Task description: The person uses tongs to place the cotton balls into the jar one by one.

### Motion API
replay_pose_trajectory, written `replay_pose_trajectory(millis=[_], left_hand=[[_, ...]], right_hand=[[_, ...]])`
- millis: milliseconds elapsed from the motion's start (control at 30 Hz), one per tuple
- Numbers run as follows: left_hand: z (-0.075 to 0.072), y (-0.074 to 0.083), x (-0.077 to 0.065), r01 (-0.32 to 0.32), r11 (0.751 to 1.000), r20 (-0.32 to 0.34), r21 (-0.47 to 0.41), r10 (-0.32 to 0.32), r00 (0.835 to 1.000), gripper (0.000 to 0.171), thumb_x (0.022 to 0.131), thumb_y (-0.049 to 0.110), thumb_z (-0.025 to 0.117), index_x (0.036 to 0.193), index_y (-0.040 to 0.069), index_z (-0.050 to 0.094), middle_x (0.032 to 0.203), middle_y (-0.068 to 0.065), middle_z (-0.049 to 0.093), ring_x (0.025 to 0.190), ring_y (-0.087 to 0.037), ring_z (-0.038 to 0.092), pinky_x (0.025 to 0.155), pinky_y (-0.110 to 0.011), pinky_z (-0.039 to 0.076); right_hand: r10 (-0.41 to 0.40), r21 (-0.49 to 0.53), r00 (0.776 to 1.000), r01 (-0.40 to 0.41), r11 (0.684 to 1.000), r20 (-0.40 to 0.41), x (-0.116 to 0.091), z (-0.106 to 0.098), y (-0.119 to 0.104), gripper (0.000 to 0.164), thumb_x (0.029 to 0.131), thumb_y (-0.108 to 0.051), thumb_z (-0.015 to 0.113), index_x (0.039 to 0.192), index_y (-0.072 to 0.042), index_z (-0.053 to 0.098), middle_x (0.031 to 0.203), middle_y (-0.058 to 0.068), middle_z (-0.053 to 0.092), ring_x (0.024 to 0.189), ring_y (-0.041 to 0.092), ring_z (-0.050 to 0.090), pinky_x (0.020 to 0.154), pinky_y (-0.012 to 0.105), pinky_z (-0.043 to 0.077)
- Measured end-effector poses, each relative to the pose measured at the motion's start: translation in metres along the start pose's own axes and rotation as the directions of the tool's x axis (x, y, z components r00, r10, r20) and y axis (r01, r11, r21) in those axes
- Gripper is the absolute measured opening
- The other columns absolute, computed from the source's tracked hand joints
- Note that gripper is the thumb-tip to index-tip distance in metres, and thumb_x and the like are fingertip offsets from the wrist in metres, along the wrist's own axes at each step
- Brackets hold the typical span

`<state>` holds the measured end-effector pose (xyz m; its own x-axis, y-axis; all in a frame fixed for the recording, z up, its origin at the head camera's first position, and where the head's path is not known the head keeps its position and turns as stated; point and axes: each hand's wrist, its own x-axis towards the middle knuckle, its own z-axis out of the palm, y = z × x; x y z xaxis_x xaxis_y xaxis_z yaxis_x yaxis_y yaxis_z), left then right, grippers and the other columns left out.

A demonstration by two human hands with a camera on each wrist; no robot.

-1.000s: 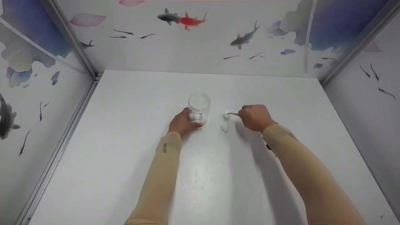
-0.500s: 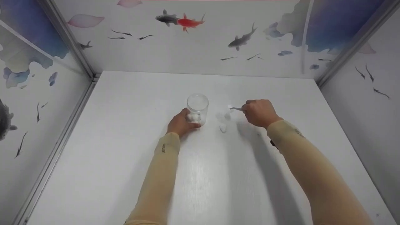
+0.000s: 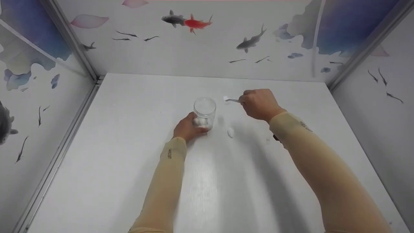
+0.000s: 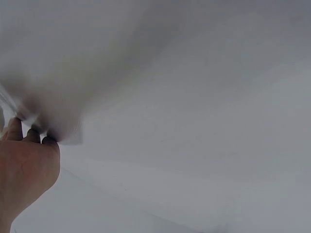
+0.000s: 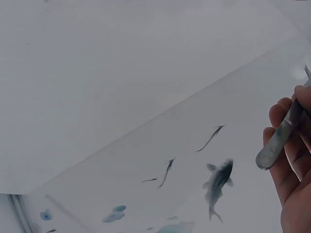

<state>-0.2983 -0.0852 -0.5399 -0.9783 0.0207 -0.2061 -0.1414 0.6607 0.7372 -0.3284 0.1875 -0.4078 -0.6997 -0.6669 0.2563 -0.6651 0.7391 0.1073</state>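
A clear jar (image 3: 205, 106) stands on the white table, with several white cotton balls (image 3: 201, 122) at its bottom. Around the jar's lower left side, my left hand (image 3: 188, 127) grips it; the left wrist view catches that hand (image 4: 30, 162) at its left edge. My right hand (image 3: 261, 103) holds metal tweezers (image 3: 233, 100) up to the right of the jar. At their tips is a white cotton ball (image 3: 225, 98), above the table. The right wrist view has the tweezers' rounded end (image 5: 268, 158) poking out of my fingers. Another cotton ball (image 3: 230, 132) lies right of the jar.
A white table (image 3: 129, 129) spreads under both arms. A back wall (image 3: 207, 48) painted with fish rises behind it, and side panels with metal frame strips (image 3: 77, 42) stand left and right.
My right hand has lifted the tweezers and cotton ball off the table, then moved them farther back and left, toward the jar. My left hand stays on the jar.
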Motion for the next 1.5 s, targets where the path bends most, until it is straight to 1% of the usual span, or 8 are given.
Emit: replay_pose_trajectory(millis=[200, 267, 400, 733, 967, 1100, 1267, 1500], left_hand=[[0.001, -0.002, 0.001, 0.005, 1.000, 0.002, -0.013, -0.005, 1.000, 0.094, 0.074, 0.050, 0.086, 0.150, 0.017, 0.042, 0.150, -0.004, 0.048, 0.139, -0.024, 0.040, 0.116, -0.042, 0.031], [0.002, -0.003, 0.001, 0.010, 1.000, 0.004, -0.021, -0.010, 1.000, 0.097, 0.074, 0.050, 0.086, 0.153, 0.017, 0.039, 0.151, -0.003, 0.047, 0.140, -0.024, 0.039, 0.117, -0.042, 0.029], [0.002, -0.002, 0.002, 0.014, 1.000, 0.002, -0.022, -0.014, 1.000, 0.099, 0.074, 0.050, 0.085, 0.154, 0.016, 0.037, 0.151, -0.005, 0.047, 0.140, -0.026, 0.040, 0.117, -0.043, 0.030], [0.003, 0.001, 0.000, 0.029, 0.999, 0.009, -0.015, -0.029, 1.000, 0.103, 0.073, 0.053, 0.084, 0.156, 0.017, 0.034, 0.153, -0.004, 0.045, 0.141, -0.025, 0.038, 0.117, -0.042, 0.028], [0.002, 0.001, 0.000, 0.019, 1.000, -0.009, -0.002, -0.019, 1.000, 0.100, 0.073, 0.051, 0.086, 0.154, 0.016, 0.037, 0.151, -0.005, 0.046, 0.140, -0.024, 0.039, 0.117, -0.041, 0.029], [0.001, 0.002, -0.001, 0.017, 1.000, -0.003, -0.013, -0.017, 1.000, 0.094, 0.073, 0.050, 0.086, 0.150, 0.019, 0.042, 0.149, -0.002, 0.050, 0.139, -0.022, 0.041, 0.116, -0.040, 0.030], [0.000, 0.002, -0.003, 0.021, 0.999, 0.010, -0.033, -0.021, 1.000, 0.086, 0.073, 0.049, 0.086, 0.145, 0.023, 0.046, 0.143, 0.002, 0.054, 0.136, -0.021, 0.044, 0.114, -0.040, 0.034], [0.000, 0.001, -0.003, 0.026, 0.999, 0.003, -0.030, -0.026, 1.000, 0.086, 0.073, 0.050, 0.085, 0.145, 0.023, 0.046, 0.142, 0.002, 0.055, 0.135, -0.020, 0.046, 0.114, -0.041, 0.034]], right_hand=[[-0.060, 0.011, 0.997, 0.061, 0.998, -0.046, 0.022, -0.009, -0.022, 0.012, 0.090, -0.006, 0.066, 0.088, -0.009, 0.078, 0.073, 0.003, 0.066, 0.055, 0.020, 0.060, 0.048, 0.039, 0.053], [-0.075, 0.010, 0.996, 0.076, 0.997, -0.044, 0.027, -0.008, -0.027, 0.013, 0.090, -0.006, 0.066, 0.088, -0.009, 0.078, 0.073, 0.003, 0.066, 0.056, 0.020, 0.060, 0.049, 0.039, 0.053], [-0.102, 0.005, 0.995, 0.102, 0.995, -0.011, 0.034, -0.004, -0.036, 0.014, 0.091, -0.007, 0.065, 0.091, -0.009, 0.078, 0.075, 0.003, 0.067, 0.056, 0.019, 0.059, 0.050, 0.037, 0.054], [-0.121, -0.011, 0.991, 0.122, 0.992, 0.050, 0.037, 0.005, -0.039, 0.013, 0.092, -0.006, 0.066, 0.094, -0.008, 0.079, 0.081, 0.005, 0.071, 0.059, 0.019, 0.063, 0.056, 0.035, 0.058], [-0.118, 0.007, 0.991, 0.118, 0.993, 0.059, 0.037, 0.005, -0.039, 0.012, 0.091, -0.006, 0.067, 0.093, -0.008, 0.079, 0.080, 0.005, 0.070, 0.060, 0.020, 0.063, 0.056, 0.036, 0.058], [-0.122, 0.002, 0.991, 0.122, 0.993, 0.061, 0.036, 0.005, -0.039, 0.012, 0.091, -0.006, 0.067, 0.094, -0.008, 0.078, 0.082, 0.005, 0.071, 0.060, 0.020, 0.064, 0.056, 0.036, 0.059], [-0.122, 0.007, 0.992, 0.122, 0.993, 0.044, 0.036, 0.006, -0.038, 0.012, 0.091, -0.005, 0.066, 0.093, -0.007, 0.078, 0.080, 0.006, 0.070, 0.060, 0.021, 0.065, 0.057, 0.037, 0.059], [-0.114, 0.024, 0.993, 0.113, 0.993, 0.040, 0.035, 0.006, -0.036, 0.012, 0.091, -0.005, 0.067, 0.095, -0.008, 0.078, 0.080, 0.006, 0.070, 0.060, 0.021, 0.064, 0.058, 0.036, 0.059]])
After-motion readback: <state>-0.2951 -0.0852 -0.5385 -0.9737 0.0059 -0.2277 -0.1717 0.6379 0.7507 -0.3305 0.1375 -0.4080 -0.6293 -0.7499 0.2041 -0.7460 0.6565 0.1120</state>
